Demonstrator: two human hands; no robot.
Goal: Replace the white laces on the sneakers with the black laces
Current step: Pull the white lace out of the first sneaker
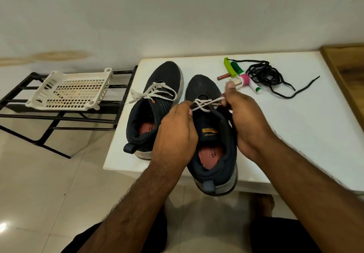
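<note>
Two dark sneakers stand on a white table point(295, 134), toes away from me. The left sneaker point(155, 102) keeps its white lace point(151, 93) tied in a loose bow. The right sneaker point(214, 140) overhangs the table's front edge. My left hand point(175, 134) pinches the white lace point(206, 103) of the right sneaker at its left side. My right hand point(246, 120) pinches the same lace at its right side and wraps the shoe's flank. The black laces point(264, 73) lie in a loose tangle at the table's back right.
Small items lie beside the black laces: a green clip point(228, 66), a green-capped tube point(239, 71), a pink-banded bottle point(243, 80) and a brown tube point(223, 76). Left of the table a white plastic basket point(69, 91) sits on a black metal rack point(23, 112). A wooden surface point(346, 69) borders the right.
</note>
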